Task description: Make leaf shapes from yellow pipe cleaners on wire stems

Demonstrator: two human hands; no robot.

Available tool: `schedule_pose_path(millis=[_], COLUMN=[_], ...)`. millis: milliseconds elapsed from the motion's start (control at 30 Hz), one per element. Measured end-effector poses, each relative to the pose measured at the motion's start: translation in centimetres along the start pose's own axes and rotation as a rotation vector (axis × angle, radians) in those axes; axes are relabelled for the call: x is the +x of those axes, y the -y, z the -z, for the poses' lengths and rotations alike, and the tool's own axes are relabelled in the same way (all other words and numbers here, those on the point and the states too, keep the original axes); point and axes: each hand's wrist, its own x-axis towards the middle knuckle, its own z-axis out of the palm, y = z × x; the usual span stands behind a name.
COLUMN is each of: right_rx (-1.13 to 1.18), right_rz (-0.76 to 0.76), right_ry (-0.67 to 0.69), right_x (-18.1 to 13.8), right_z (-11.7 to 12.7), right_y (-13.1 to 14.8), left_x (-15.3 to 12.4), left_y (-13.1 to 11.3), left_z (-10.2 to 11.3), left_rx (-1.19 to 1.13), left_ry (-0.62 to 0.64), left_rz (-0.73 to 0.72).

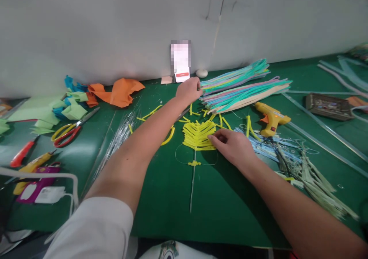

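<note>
A leaf shape made of yellow pipe cleaners [198, 136] lies flat on the green table, with a thin wire stem [191, 192] running toward me. A small yellow twisted piece [194, 163] sits across that stem, fine wire looping out on both sides. My right hand [234, 145] pinches the leaf's right edge between thumb and fingers. Farther back, my left hand [188, 90] is closed at the near ends of a bundle of coloured pipe cleaners [244, 94]; what its fingers hold is hidden. Cut yellow pieces [225, 122] lie around the leaf.
A yellow glue gun [271, 119] lies right of the leaf, near blue strands [264, 149]. Scissors [69, 134], crumpled orange paper [122, 93] and silver wires [117, 144] are on the left. A phone [181, 61] leans on the wall; a small box [329, 106] stands right.
</note>
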Motion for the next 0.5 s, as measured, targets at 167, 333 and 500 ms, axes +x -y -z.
schedule_pose_path(millis=[167, 333, 500], right_rx=[0.06, -0.066, -0.304], right_rz=[0.132, 0.221, 0.324], right_ry=[-0.164, -0.257, -0.278], right_x=[-1.0, 0.5, 9.2], right_z=[0.8, 2.8, 3.7], right_y=[1.1, 2.3, 0.7], left_x=[-0.1, -0.4, -0.9], left_y=[0.0, 0.0, 0.4], left_z=[-0.6, -0.8, -0.8], left_rx=[0.0, 0.02, -0.018], left_ry=[0.01, 0.071, 0.044], left_rz=[-0.052, -0.031, -0.06])
